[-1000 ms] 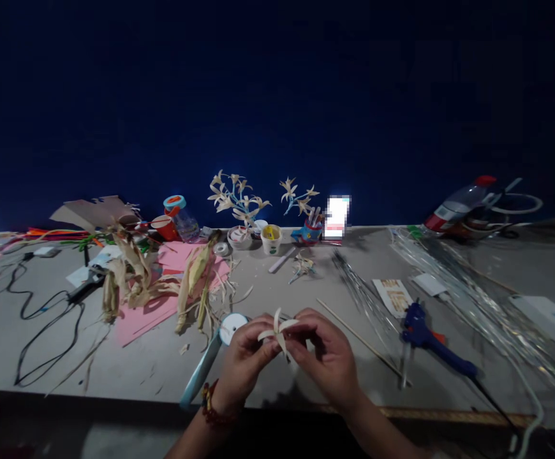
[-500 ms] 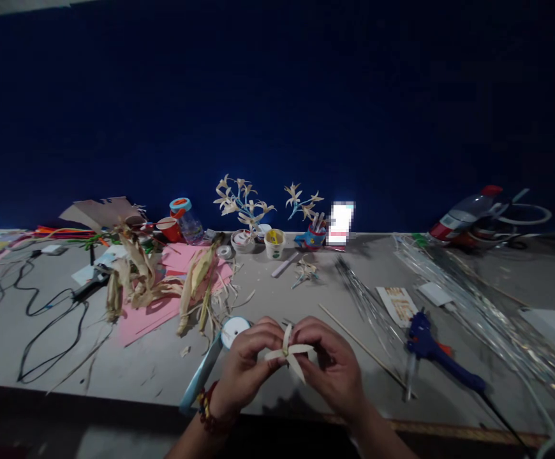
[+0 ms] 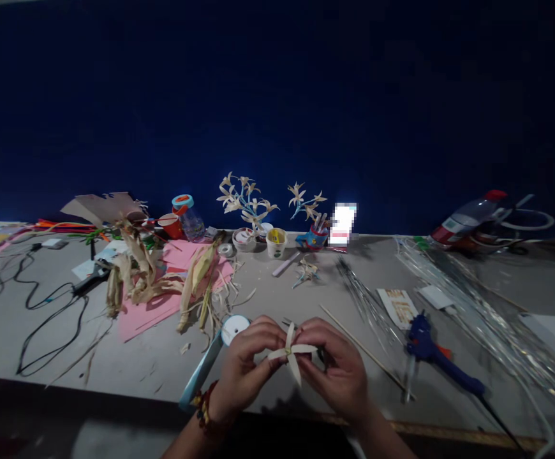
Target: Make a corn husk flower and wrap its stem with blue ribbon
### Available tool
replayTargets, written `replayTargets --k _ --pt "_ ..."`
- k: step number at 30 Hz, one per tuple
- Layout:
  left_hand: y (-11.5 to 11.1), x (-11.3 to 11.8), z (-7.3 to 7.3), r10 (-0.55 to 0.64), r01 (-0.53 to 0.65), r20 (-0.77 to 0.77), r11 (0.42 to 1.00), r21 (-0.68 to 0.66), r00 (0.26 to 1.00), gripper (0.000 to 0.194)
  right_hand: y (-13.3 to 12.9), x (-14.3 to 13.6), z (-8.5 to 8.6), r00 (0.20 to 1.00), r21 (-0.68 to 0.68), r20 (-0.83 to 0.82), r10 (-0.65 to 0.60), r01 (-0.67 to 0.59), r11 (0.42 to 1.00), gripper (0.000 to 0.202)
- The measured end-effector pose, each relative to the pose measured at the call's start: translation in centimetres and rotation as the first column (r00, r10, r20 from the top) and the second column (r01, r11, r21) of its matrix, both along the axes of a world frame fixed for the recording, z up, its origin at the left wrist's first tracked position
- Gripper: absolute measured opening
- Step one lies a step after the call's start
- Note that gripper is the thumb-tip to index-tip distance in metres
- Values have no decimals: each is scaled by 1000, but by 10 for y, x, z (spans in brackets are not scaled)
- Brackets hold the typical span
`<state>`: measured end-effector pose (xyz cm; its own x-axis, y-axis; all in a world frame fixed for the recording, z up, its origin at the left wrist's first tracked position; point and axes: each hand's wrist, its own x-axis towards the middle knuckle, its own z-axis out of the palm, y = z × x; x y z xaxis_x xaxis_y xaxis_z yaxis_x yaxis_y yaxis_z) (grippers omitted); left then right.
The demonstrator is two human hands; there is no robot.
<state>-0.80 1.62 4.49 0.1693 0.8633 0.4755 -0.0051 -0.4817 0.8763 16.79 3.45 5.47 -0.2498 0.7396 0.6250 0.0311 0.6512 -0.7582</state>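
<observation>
Between my two hands, just over the table's front edge, is a pale flower (image 3: 293,363) with several narrow petals spread in a cross. My left hand (image 3: 253,357) pinches it from the left, thumb and fingers closed. From the other side my right hand (image 3: 332,363) grips it with bent fingers. The flower's underside is hidden behind the fingers. Beside my left hand lies a roll of light blue ribbon (image 3: 235,329), its loose end trailing toward the table edge. A thin stick (image 3: 354,341) lies to the right of my right hand.
A blue glue gun (image 3: 443,363) lies at right, its cord running off the front. Dried husks (image 3: 138,280) rest on pink paper (image 3: 136,322) at left. Husk-flower sprays (image 3: 246,197) stand at the back near a lit phone (image 3: 343,223). Wires (image 3: 363,287) lie right of centre.
The view has shifted slightly. Both hands keep their hold on the flower, and it looks nearly the same.
</observation>
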Motion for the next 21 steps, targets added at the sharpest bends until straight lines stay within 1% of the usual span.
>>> replayTargets --k 6,10,13,15,17,19,21 --pt "0 -1 0 12 -12 0 1000 -16 1000 10 1 0 0 1000 -23 10 3 -3 1000 9" --pt "2 -1 -4 11 -6 62 997 -73 998 12 1 -1 2 1000 -59 -28 1 -3 998 9" --pt "2 0 -12 16 19 169 978 -208 986 14 0 -3 1 999 -120 -47 8 -14 993 7" --pt "1 2 -17 36 51 251 942 -332 967 15 0 -4 -2 999 -174 -49 5 -14 985 5" --pt "0 4 -22 55 89 319 903 -420 946 16 1 -6 -4 999 -224 -44 2 -12 974 3" --pt "-1 5 -25 69 117 365 879 -462 928 18 1 -8 -4 1000 -259 -30 4 -11 966 6" --pt "-1 6 -26 75 133 394 870 -474 916 19 2 -10 -2 1000 -270 -22 5 -11 963 8"
